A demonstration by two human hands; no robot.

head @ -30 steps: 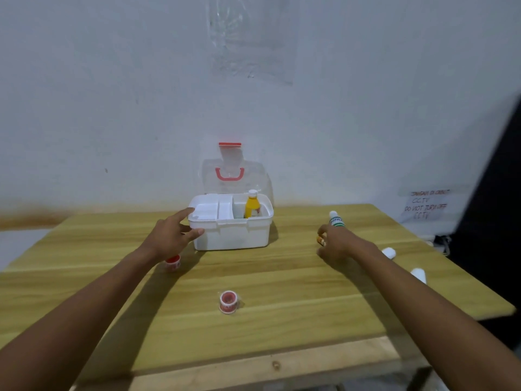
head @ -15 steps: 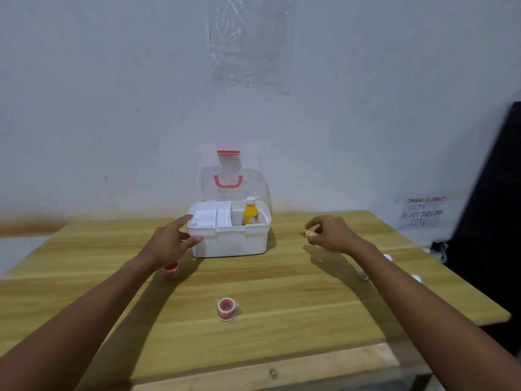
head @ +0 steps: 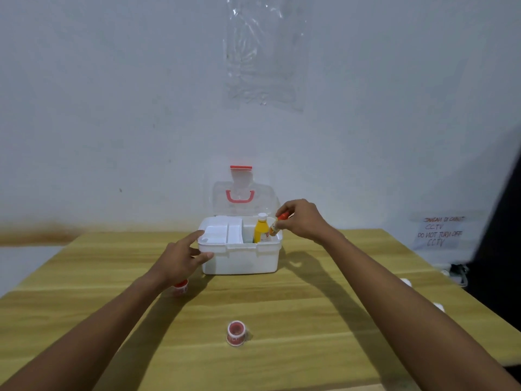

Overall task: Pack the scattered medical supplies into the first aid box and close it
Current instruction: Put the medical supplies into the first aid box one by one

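Note:
The white first aid box (head: 239, 259) stands open at the table's far middle, its clear lid (head: 242, 198) with a red handle upright behind it. A yellow bottle (head: 261, 230) stands in its right compartment. My right hand (head: 303, 220) holds a small orange-capped bottle (head: 277, 224) tilted over the box's right rim. My left hand (head: 183, 259) rests with spread fingers against the box's left front corner. A red-and-white tape roll (head: 236, 333) lies near the front; another (head: 180, 287) peeks out under my left wrist.
The wooden table (head: 282, 311) reaches to a white wall. Two small white items (head: 406, 282) (head: 438, 306) lie near the table's right edge, partly behind my right arm. A handwritten note (head: 439, 231) hangs on the wall at right; a dark object fills the far right.
My right hand carried the small bottle from the table's right side leftward to just over the box's right compartment. The left hand stayed at the box.

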